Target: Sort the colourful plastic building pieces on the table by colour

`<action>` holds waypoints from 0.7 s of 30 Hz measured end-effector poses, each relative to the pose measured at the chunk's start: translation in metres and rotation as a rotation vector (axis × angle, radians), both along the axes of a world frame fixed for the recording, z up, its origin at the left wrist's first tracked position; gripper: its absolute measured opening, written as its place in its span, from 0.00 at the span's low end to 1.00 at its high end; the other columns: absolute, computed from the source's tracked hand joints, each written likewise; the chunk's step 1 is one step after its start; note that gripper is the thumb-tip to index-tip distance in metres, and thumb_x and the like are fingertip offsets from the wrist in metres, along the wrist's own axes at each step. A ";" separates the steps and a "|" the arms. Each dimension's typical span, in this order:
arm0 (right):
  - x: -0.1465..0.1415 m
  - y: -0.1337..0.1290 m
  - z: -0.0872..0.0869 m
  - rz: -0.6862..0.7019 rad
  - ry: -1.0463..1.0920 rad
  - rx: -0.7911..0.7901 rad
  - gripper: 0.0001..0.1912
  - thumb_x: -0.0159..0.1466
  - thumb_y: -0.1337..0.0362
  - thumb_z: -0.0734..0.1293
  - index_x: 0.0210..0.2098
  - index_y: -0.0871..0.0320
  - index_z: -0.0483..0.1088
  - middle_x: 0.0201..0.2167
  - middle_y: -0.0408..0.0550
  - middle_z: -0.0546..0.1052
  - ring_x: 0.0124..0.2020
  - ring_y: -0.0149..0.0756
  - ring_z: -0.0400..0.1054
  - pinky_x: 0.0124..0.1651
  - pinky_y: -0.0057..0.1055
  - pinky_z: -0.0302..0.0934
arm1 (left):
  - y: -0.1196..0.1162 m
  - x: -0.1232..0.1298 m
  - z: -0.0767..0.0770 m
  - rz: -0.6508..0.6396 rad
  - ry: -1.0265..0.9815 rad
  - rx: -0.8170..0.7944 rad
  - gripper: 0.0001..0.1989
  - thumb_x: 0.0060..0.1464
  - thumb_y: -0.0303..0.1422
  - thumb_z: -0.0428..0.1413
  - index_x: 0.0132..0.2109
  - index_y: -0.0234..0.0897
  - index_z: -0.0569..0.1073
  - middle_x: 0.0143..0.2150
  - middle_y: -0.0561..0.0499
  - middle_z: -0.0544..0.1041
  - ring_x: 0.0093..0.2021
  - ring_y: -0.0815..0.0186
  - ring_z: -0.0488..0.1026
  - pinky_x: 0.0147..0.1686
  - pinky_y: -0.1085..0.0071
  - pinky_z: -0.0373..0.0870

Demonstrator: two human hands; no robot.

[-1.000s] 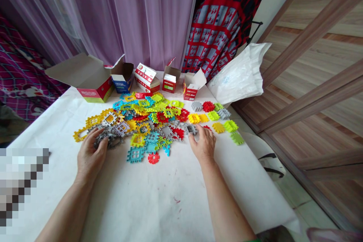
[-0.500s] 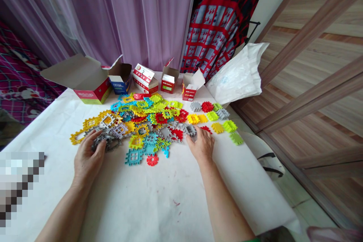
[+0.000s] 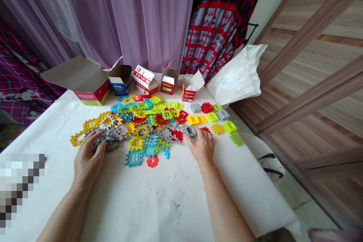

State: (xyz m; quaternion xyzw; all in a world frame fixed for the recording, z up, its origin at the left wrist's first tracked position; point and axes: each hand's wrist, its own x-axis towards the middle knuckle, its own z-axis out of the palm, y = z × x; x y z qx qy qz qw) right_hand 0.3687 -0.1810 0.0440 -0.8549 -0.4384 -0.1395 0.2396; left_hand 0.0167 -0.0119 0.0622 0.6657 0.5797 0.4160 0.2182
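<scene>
Spreading under plastic tiles [image 3: 150, 140], white paper [image 3: 136, 204] meets purple curtains [image 3: 147, 19].

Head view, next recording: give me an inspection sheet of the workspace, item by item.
Surface: table covered in white paper, with a small red mark.
Job's things: heap of multicoloured plastic interlocking tiles; grey linked tiles; single grey tile.
Clutter: open cardboard boxes along the far edge; white plastic bag.
Hands: left hand cupped over the grey linked tiles; right hand with fingers on the single grey tile.
Cables: nothing seen.
Surroundings: purple curtain; red patterned cloth; wood-look boards.
</scene>
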 end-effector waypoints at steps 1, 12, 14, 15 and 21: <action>0.001 0.000 0.001 0.005 -0.005 0.023 0.22 0.64 0.53 0.68 0.55 0.56 0.74 0.50 0.56 0.79 0.52 0.48 0.67 0.51 0.38 0.57 | 0.000 0.000 0.000 0.000 -0.003 0.003 0.25 0.56 0.49 0.55 0.55 0.41 0.77 0.65 0.44 0.74 0.66 0.54 0.69 0.70 0.53 0.61; -0.027 0.009 0.013 0.350 -0.006 0.295 0.16 0.70 0.63 0.59 0.41 0.54 0.79 0.40 0.52 0.82 0.45 0.42 0.74 0.54 0.40 0.66 | 0.004 -0.002 -0.012 -0.026 -0.041 0.051 0.22 0.57 0.47 0.55 0.54 0.43 0.77 0.64 0.44 0.74 0.66 0.56 0.70 0.68 0.56 0.64; -0.036 0.013 0.012 0.418 -0.013 0.306 0.16 0.70 0.64 0.59 0.40 0.54 0.79 0.39 0.51 0.83 0.43 0.40 0.74 0.54 0.40 0.67 | 0.005 -0.002 -0.014 -0.028 -0.035 0.068 0.20 0.58 0.46 0.54 0.53 0.43 0.77 0.63 0.45 0.75 0.65 0.56 0.70 0.68 0.56 0.64; -0.040 0.015 0.012 0.448 -0.019 0.309 0.15 0.71 0.65 0.59 0.40 0.54 0.79 0.38 0.50 0.83 0.43 0.40 0.74 0.54 0.39 0.67 | 0.005 -0.002 -0.015 -0.030 -0.030 0.074 0.20 0.58 0.46 0.54 0.52 0.43 0.78 0.62 0.45 0.75 0.64 0.56 0.71 0.67 0.57 0.64; -0.053 0.016 0.010 0.546 -0.049 0.275 0.15 0.70 0.67 0.60 0.40 0.55 0.79 0.38 0.50 0.83 0.42 0.39 0.74 0.52 0.37 0.68 | 0.005 -0.002 -0.013 -0.041 -0.018 0.077 0.21 0.57 0.46 0.54 0.51 0.42 0.78 0.62 0.44 0.76 0.63 0.55 0.72 0.66 0.56 0.65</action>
